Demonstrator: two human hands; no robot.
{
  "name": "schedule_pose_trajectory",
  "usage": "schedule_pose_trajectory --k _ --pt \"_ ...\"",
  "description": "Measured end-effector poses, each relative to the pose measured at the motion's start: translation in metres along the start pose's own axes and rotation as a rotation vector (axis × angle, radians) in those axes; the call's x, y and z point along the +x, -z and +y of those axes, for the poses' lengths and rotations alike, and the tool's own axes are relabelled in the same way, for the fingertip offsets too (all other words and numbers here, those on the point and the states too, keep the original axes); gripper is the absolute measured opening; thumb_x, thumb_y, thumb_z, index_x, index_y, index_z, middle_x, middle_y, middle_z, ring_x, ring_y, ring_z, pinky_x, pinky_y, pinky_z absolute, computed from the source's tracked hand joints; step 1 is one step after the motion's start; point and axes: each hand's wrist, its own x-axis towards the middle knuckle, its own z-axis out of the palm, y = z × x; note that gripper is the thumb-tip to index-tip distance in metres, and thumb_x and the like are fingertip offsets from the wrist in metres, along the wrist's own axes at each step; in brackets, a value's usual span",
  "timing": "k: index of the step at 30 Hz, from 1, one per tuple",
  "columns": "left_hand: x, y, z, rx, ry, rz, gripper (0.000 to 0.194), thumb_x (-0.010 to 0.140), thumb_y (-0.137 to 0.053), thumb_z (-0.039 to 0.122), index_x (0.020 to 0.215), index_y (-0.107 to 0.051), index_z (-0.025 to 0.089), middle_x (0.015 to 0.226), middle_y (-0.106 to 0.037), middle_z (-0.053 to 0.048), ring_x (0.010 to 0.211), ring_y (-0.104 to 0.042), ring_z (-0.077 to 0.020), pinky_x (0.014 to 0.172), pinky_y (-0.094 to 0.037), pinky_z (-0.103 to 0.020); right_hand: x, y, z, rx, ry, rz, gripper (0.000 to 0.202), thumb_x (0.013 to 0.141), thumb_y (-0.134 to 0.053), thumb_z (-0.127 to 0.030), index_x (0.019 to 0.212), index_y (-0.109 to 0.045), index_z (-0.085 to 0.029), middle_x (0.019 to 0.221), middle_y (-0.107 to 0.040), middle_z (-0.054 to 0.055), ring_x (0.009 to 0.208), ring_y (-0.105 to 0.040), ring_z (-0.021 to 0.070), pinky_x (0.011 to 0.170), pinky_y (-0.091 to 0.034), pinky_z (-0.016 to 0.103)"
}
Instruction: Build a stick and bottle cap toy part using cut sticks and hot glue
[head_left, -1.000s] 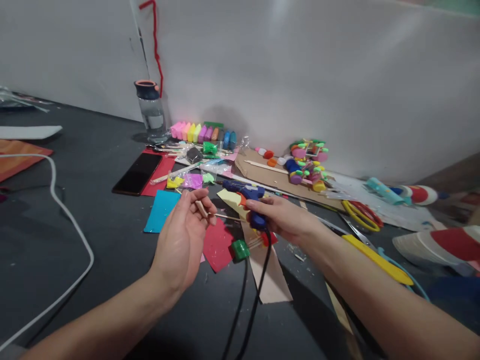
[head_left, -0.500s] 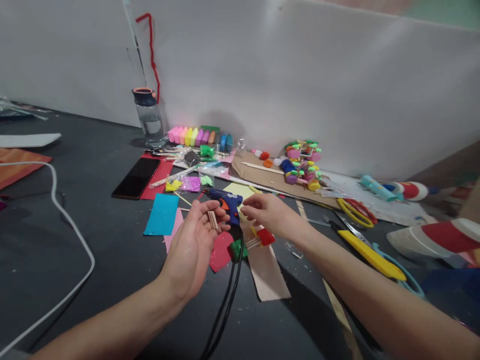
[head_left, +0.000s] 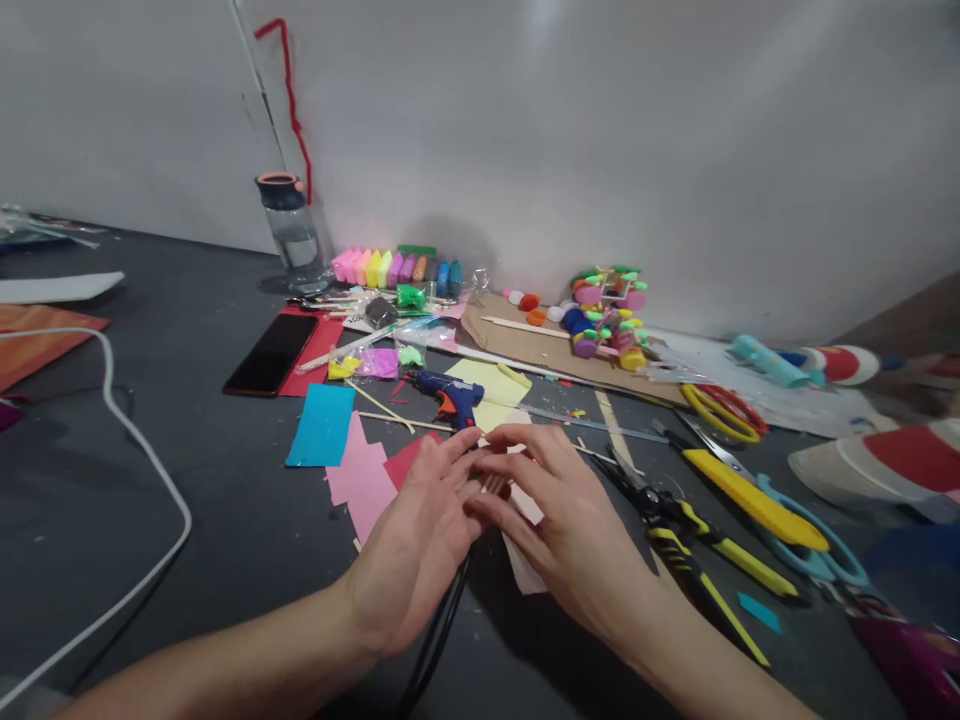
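The step in hand looks like close fingertip work on short pale sticks (head_left: 493,484), which show in the gap where the two hands meet at the middle of the dark table. The left hand (head_left: 416,545) lies palm up, its fingers loosely bent; the right hand (head_left: 574,520) arches over from the right, thumb and fingers curved toward the left fingertips. Whether either pinches the sticks, I cannot tell, since the fingers hide most of them. The blue glue gun (head_left: 459,398) rests just to the far side, unheld, and pliers (head_left: 661,510) lie to the right. As I judge it, the next move calls for a light, steady grip and even stick ends.
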Motion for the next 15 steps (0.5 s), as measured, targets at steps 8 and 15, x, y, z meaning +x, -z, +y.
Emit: schedule_pose_trajectory --k 8,15 --pt "0.005 0.003 0.001 -0.076 0.142 0.022 0.06 0.102 -0.038 0.056 0.133 -0.057 0.009 0.138 -0.058 -0.021 0.116 -0.063 -0.025 0.093 -0.052 -0.032 -0.018 -0.006 0.012 -0.039 0.184 0.122 0.007 0.098 -0.06 -0.017 0.092 -0.057 -0.018 0.101 -0.064 0.008 0.092 -0.058 0.0196 0.081 -0.05 0.033" --pt "0.006 0.004 0.002 -0.122 0.226 0.035 0.031 0.096 -0.057 0.026 0.116 -0.07 0.005 0.122 -0.067 -0.017 0.099 -0.067 -0.0189 0.088 -0.055 -0.029 -0.024 -0.013 0.014 -0.18 0.227 0.153 0.014 0.098 -0.055 -0.011 0.085 -0.06 -0.014 0.095 -0.066 0.013 0.085 -0.055 0.0218 0.076 -0.047 0.036"
